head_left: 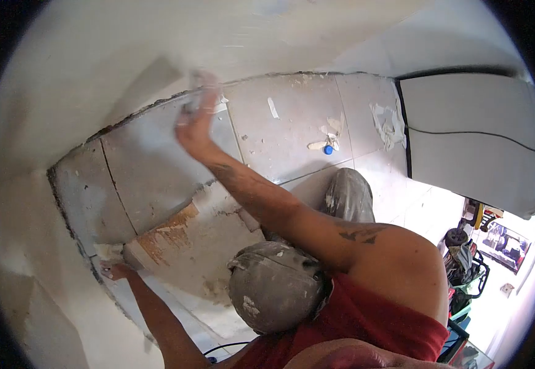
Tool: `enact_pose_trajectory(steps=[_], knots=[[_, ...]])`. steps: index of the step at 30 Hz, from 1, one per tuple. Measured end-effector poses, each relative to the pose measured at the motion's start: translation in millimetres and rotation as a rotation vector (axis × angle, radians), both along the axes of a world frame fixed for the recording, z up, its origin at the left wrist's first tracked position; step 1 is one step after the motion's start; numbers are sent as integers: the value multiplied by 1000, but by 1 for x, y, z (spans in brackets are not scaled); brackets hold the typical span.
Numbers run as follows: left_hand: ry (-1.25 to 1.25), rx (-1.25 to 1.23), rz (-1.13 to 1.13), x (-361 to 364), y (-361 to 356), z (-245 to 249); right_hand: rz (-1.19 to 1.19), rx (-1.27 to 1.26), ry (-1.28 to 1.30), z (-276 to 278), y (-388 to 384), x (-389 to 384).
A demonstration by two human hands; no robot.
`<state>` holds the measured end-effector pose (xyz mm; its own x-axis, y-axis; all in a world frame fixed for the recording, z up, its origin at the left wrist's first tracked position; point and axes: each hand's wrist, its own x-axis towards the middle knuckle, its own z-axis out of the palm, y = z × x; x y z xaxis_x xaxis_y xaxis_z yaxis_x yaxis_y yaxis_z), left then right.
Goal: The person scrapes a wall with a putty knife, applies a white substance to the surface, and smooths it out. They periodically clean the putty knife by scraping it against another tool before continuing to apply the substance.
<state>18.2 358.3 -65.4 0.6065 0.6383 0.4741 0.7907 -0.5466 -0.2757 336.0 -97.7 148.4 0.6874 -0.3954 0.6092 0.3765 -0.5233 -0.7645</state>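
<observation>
My right hand (pixel 198 120) is raised by the wall (pixel 267 40), over the far edge of the tiled floor. Motion smears its fingers, and a greyish patch shows between them; I cannot tell what it holds. My left hand (pixel 116 270) is low at the left, by the foot of the left wall, beside a pale scrap (pixel 108 251). Its fingers are small and partly hidden. Between my arms lies a worn sheet of cardboard (pixel 184 246), torn brown along one edge and stained white.
A blue cap (pixel 328 149) lies among pale flakes on the tiles. Crumpled white plastic (pixel 390 126) rests near a grey panel (pixel 470 135) crossed by a thin cable. My dusty knee (pixel 276 286) is bent over the floor. Assorted gear (pixel 463 261) is piled at the right.
</observation>
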Motion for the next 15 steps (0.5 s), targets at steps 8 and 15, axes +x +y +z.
enact_pose_trajectory(steps=[8, 15], knots=[[54, 104, -92, -4, 13, -12, -552, 456, -63, -35, -126, 53], [74, -2, -38, -6, -2, -4, -628, 282, 126, -32, -60, 82]])
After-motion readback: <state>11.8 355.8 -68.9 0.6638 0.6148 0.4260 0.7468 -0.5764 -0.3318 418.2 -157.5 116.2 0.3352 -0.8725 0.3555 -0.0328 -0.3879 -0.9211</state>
